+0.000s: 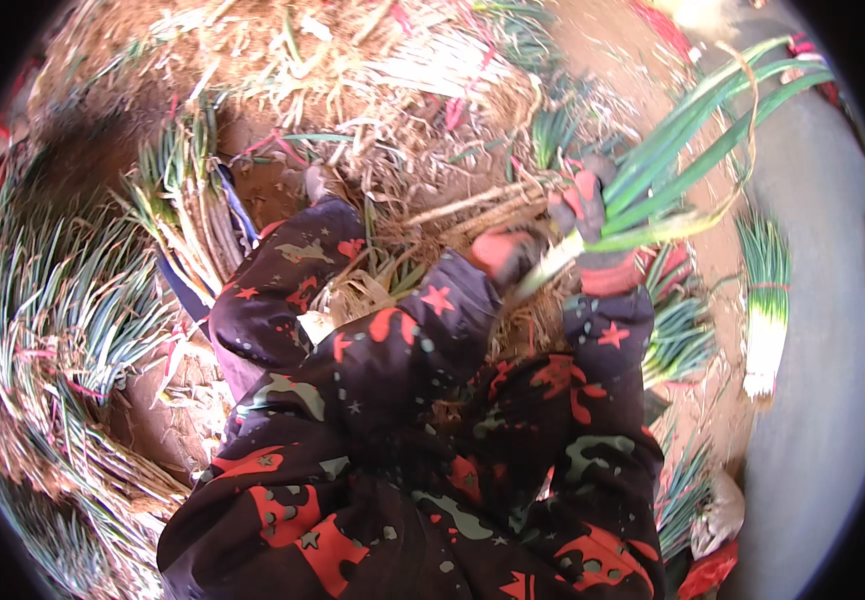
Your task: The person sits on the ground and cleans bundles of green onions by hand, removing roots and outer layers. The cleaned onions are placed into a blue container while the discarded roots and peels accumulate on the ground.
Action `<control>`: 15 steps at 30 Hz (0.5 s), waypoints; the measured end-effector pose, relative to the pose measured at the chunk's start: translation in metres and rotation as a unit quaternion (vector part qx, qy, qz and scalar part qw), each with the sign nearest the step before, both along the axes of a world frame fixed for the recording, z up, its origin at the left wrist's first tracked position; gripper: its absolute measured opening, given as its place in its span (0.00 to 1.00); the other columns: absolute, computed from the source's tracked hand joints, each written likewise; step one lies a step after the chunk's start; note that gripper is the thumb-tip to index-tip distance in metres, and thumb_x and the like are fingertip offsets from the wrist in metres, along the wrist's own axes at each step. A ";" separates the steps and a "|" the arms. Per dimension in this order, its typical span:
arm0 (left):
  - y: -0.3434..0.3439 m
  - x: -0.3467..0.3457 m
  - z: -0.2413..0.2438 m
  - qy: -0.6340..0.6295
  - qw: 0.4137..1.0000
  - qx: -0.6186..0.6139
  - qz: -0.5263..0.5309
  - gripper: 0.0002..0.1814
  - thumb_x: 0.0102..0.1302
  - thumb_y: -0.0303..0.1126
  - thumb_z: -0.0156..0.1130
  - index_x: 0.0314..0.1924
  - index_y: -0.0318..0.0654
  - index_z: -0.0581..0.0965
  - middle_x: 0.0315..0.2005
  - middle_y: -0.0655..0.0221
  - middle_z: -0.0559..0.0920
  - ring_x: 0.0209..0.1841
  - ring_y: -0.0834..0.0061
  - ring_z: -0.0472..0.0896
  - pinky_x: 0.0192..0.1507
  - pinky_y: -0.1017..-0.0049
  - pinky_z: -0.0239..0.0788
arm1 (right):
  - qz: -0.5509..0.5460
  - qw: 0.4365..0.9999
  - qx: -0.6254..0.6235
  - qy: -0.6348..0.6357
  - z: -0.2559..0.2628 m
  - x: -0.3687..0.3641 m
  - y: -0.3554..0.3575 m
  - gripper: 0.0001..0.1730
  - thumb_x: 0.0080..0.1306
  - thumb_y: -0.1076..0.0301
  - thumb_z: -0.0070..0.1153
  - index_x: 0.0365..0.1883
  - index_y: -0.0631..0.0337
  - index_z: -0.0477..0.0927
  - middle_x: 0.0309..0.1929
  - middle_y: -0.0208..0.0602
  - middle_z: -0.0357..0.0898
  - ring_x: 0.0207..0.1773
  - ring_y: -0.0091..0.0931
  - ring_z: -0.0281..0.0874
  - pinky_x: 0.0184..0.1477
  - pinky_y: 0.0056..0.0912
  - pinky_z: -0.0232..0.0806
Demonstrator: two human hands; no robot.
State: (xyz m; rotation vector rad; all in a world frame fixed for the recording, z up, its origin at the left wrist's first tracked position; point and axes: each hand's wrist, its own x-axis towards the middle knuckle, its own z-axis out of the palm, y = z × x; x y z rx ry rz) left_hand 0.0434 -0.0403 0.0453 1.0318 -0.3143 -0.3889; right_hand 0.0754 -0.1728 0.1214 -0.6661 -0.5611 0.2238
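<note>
My right hand (586, 214), in a red and dark work glove, grips a spring onion (657, 187). Its long green leaves fan out to the upper right and its pale shank (548, 264) points down to the left. My left hand (506, 251), gloved the same way, is close beside that shank. Motion blurs its fingers, so whether they touch the shank or hold anything is unclear. Just beyond both hands lie untrimmed brown onion stalks (488, 210) among dry roots and peelings (402, 165).
Heaps of unpeeled onions (64, 300) lie at the left, and a loose bunch (196, 195) stands nearer. A tied, cleaned bunch (768, 307) rests at the right by a grey strip (822, 420). More green bunches (676, 337) lie beside my right sleeve. Straw-like waste (252, 75) covers the far ground.
</note>
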 end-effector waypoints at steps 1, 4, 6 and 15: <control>0.007 -0.007 0.011 0.005 1.000 0.022 0.011 0.12 0.61 0.31 0.51 0.41 0.33 0.76 0.23 0.71 0.76 0.24 0.81 0.72 0.26 0.83 0.62 | 0.022 1.000 0.006 -0.018 -0.003 0.006 -0.001 0.24 0.66 0.54 0.40 0.52 0.64 0.69 0.17 0.24 0.62 0.19 0.17 0.59 0.25 0.25 0.54; -0.004 -0.029 0.042 0.015 0.999 0.038 0.020 0.16 0.65 0.38 0.48 0.44 0.34 0.75 0.28 0.72 0.77 0.30 0.81 0.73 0.34 0.82 0.63 | 0.124 0.990 0.041 -0.045 -0.004 0.013 -0.019 0.27 0.68 0.53 0.35 0.56 0.67 0.65 0.19 0.28 0.64 0.19 0.21 0.61 0.46 0.35 0.65; -0.007 -0.016 0.034 -0.049 0.992 0.098 -0.065 0.16 0.64 0.39 0.48 0.43 0.35 0.76 0.37 0.66 0.79 0.41 0.76 0.76 0.46 0.80 0.64 | 0.067 0.997 -0.003 -0.049 -0.004 0.009 -0.020 0.28 0.69 0.52 0.34 0.56 0.67 0.65 0.19 0.28 0.64 0.18 0.21 0.61 0.42 0.33 0.64; -0.010 0.002 -0.006 -0.445 0.856 0.222 0.143 0.10 0.49 0.30 0.56 0.33 0.38 0.78 0.31 0.61 0.79 0.39 0.63 0.78 0.43 0.70 0.69 | 0.023 0.999 -0.014 0.045 0.000 -0.012 -0.002 0.21 0.65 0.49 0.34 0.38 0.57 0.70 0.20 0.25 0.59 0.18 0.22 0.54 0.27 0.29 0.51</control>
